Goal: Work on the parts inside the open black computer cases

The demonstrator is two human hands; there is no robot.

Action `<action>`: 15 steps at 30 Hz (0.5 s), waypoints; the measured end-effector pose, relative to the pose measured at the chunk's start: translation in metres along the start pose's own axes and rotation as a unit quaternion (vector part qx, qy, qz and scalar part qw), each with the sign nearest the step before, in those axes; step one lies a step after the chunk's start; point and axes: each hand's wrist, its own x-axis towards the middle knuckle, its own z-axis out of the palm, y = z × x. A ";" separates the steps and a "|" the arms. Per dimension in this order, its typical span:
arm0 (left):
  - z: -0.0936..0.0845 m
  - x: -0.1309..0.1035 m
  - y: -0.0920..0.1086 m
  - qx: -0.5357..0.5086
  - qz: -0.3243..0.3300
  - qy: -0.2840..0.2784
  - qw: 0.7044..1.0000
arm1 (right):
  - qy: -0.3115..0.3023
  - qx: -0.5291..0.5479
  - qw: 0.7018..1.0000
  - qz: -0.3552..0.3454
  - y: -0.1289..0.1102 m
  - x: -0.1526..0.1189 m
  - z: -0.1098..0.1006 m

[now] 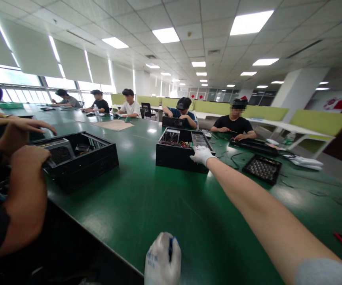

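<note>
My right hand (202,155), in a white glove, reaches far out over the table and grips the near right rim of a black computer case (177,159). The case lies open side up. A fan, some coloured wires and a metal drive cage show inside it. Close to me, at the bottom of the view, my left hand (162,259) is closed in a white glove with blue print. A bit of something blue and dark shows between its thumb and fingers, too little to name. My left hand is well apart from the case.
A second open computer case (83,158) stands on the green table (123,209) at left, beside a co-worker's bare arms (25,178). A black tray of small parts (263,168) and loose cables lie at right. Several people work across the table.
</note>
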 end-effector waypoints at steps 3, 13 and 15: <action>-0.002 0.002 0.001 0.004 -0.009 -0.017 1.000 | 0.008 -0.013 1.000 -0.015 -0.004 -0.017 -0.006; -0.003 0.002 -0.002 0.022 0.008 -0.019 1.000 | 0.029 -0.012 0.995 -0.092 -0.020 -0.137 -0.035; -0.003 0.002 -0.001 0.020 0.015 -0.014 1.000 | 0.032 -0.008 0.994 -0.107 -0.016 -0.171 -0.043</action>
